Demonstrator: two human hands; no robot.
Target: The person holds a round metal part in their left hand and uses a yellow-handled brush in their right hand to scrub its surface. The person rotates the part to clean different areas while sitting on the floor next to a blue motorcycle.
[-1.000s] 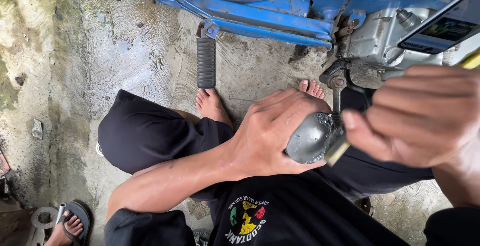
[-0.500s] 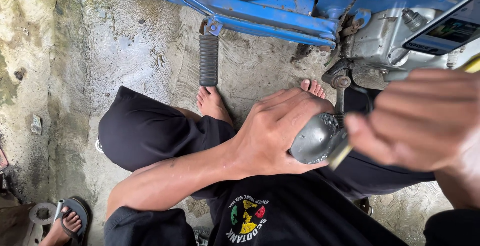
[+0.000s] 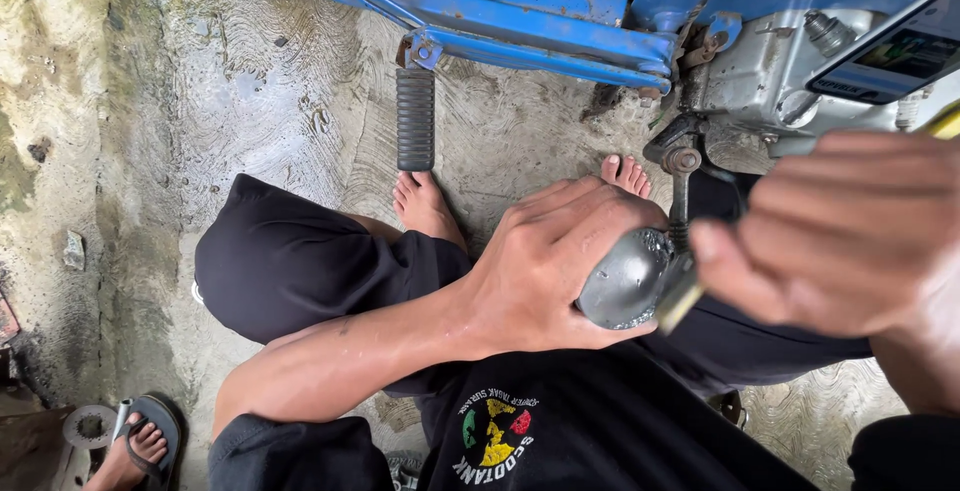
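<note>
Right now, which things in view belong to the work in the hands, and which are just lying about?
In hand:
- left hand gripping the rounded grey metal part
- right hand, fingers by that part's edge
- blue motorbike frame and engine casing close ahead

Lying about:
- black ribbed footpeg
- small stone on the concrete floor
- another person's sandalled foot

A dull, scuffed grey metal part point(image 3: 625, 279) showed a faint sheen, beside a ribbed black rubber footpeg point(image 3: 415, 118), a glossy blue painted metal frame point(image 3: 520, 23), matt black cloth trousers point(image 3: 290, 261) and rough, damp, trowel-marked concrete floor point(image 3: 250, 81).
</note>
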